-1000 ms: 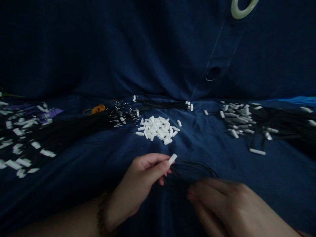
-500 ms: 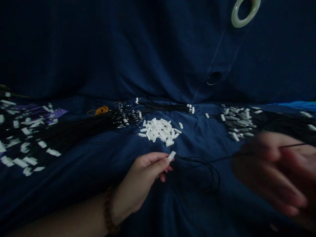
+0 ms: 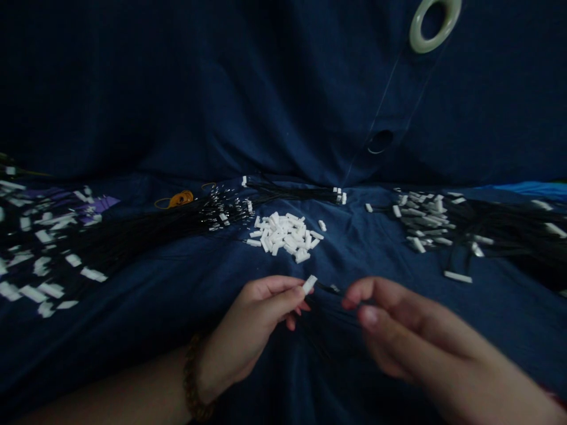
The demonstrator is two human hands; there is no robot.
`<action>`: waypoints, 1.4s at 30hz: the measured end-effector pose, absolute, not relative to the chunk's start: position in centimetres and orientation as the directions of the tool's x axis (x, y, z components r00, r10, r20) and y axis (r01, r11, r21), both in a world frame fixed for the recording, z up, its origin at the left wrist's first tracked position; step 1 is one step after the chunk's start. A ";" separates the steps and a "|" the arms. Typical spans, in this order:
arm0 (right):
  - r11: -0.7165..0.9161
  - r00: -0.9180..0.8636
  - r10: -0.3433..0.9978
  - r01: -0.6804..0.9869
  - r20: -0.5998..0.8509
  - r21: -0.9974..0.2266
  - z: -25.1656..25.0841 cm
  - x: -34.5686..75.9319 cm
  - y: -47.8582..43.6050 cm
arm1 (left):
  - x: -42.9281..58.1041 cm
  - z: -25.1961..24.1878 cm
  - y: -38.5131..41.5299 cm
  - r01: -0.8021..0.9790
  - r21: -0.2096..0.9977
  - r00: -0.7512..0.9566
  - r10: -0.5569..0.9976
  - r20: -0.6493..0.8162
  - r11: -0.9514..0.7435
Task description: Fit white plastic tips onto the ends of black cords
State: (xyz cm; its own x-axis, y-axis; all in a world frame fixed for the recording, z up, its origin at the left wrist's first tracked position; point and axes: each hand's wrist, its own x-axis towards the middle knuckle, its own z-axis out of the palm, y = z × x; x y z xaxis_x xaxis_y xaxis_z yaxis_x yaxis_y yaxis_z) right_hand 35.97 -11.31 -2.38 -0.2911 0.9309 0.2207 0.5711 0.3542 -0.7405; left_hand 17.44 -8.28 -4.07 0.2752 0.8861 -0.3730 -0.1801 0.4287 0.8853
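My left hand (image 3: 266, 319) pinches a small white plastic connector housing (image 3: 310, 284) between thumb and fingertips, with a beaded bracelet at its wrist. Thin black wires (image 3: 325, 288) run from beside the housing toward the other hand; their lower ends fade into shadow. Just right of these wires is my right hand (image 3: 411, 330), slightly blurred, its thumb and index finger apart with nothing visible gripped. Beyond both hands, a pile of loose white connector housings (image 3: 286, 235) lies on the dark blue cloth (image 3: 354, 254).
Black wires with white connectors (image 3: 51, 289) spread at the left. More connector-ended wires (image 3: 427, 218) lie at the right. Behind the pile is a short wire bundle (image 3: 292, 192), with orange ties (image 3: 181, 198) to its left. A pale ring (image 3: 416, 35) hangs at upper right.
My right hand has come from the far right in toward my left hand, and the wire stretched to it is no longer taut. A connector now shows at the right. My left hand keeps its pinch.
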 end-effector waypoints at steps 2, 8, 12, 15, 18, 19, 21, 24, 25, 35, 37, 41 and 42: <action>0.259 -0.370 0.927 0.492 0.070 -0.832 -2.4 34.6 -11.1 | 17.4 -4.1 -8.3 -0.196 0.874 0.301 0.876 -0.377 0.444; 0.234 -0.383 0.924 0.528 0.017 -0.816 -2.4 34.0 -10.8 | 17.4 -4.0 -8.5 -0.211 0.855 0.326 0.859 -0.394 0.473; 0.242 -0.372 0.928 0.557 0.021 -0.794 -2.6 34.1 -10.8 | 17.4 -4.0 -8.5 -0.224 0.850 0.328 0.858 -0.395 0.477; 0.242 -0.378 0.926 0.564 0.013 -0.790 -2.7 34.1 -10.8 | 17.4 -4.0 -8.4 -0.218 0.853 0.331 0.858 -0.393 0.475; 0.212 -0.386 0.922 0.588 -0.040 -0.780 -2.7 34.1 -10.6 | 17.4 -4.1 -8.3 -0.209 0.860 0.344 0.858 -0.380 0.465; 0.201 -0.386 0.921 0.598 -0.059 -0.776 -2.7 34.1 -10.5 | 17.4 -4.2 -8.3 -0.207 0.861 0.345 0.858 -0.380 0.464; 0.192 -0.385 0.920 0.608 -0.075 -0.770 -2.8 34.0 -10.5 | 17.3 -4.2 -8.4 -0.203 0.860 0.344 0.856 -0.386 0.469; 0.203 -0.389 0.919 0.608 -0.066 -0.767 -2.9 34.1 -10.5 | 17.3 -4.3 -8.5 -0.196 0.861 0.345 0.855 -0.387 0.469; 0.203 -0.389 0.919 0.612 -0.068 -0.764 -2.9 34.1 -10.6 | 17.3 -4.3 -8.5 -0.194 0.864 0.346 0.856 -0.383 0.465; 0.249 -0.397 0.917 0.648 -0.040 -0.720 -2.9 34.1 -10.7 | 17.4 -4.5 -8.5 -0.195 0.868 0.333 0.864 -0.378 0.456; 0.262 -0.407 0.913 0.646 -0.034 -0.717 -2.9 34.1 -10.7 | 17.4 -4.4 -8.5 -0.189 0.874 0.326 0.868 -0.375 0.448; 0.289 -0.422 0.907 0.641 -0.012 -0.711 -2.9 34.1 -10.7 | 17.4 -4.4 -8.4 -0.186 0.876 0.330 0.868 -0.371 0.445; 0.292 -0.423 0.906 0.641 -0.009 -0.710 -2.9 34.1 -10.7 | 17.4 -4.4 -8.4 -0.186 0.875 0.331 0.867 -0.372 0.446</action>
